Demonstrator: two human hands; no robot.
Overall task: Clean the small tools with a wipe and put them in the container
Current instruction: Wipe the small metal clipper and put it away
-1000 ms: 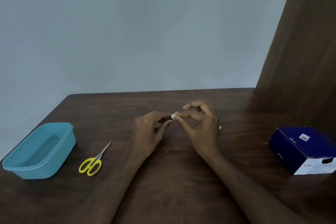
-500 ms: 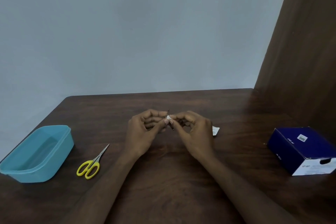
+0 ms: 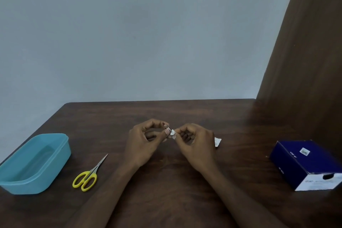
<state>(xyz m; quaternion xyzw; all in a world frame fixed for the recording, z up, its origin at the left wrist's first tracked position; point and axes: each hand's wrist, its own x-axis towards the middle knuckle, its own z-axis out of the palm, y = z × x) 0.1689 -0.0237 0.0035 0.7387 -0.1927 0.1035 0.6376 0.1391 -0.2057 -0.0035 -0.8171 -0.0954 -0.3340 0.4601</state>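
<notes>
A plain pale grey-blue wall (image 3: 148, 33) fills the upper part of the view, and a dark brown wooden panel (image 3: 311, 52) rises along the right side, meeting the far right corner of the counter. The dark brown wood-grain counter (image 3: 166, 181) spreads across the lower part, its far edge running against the wall and its left far corner rounded.

At the left edge of the counter stands the light blue rectangular plastic container (image 3: 33, 164), open at the top; nothing can be made out inside it. At the right edge sits a dark blue cardboard box with a white end panel (image 3: 305, 163), well apart from everything else.

Two bare forearms reach in from the bottom of the view and meet over the middle of the counter. The left hand (image 3: 144, 144) has its fingers curled, thumb and forefinger pinching a small metal tool (image 3: 167, 127), of which only a short glint shows above the fingertips; what kind of tool it is cannot be told. The right hand (image 3: 196, 142) is curled as well, its grip closed on a small crumpled white wipe (image 3: 173, 134) that lies against the tool between the two hands.

Between the container and the left forearm lie small yellow-handled scissors with thin metal blades (image 3: 88, 175), flat on the counter, blades closed and pointing away toward the right. Just behind the right hand a small torn white sachet (image 3: 217, 141) lies on the counter, partly hidden by the hand.
</notes>
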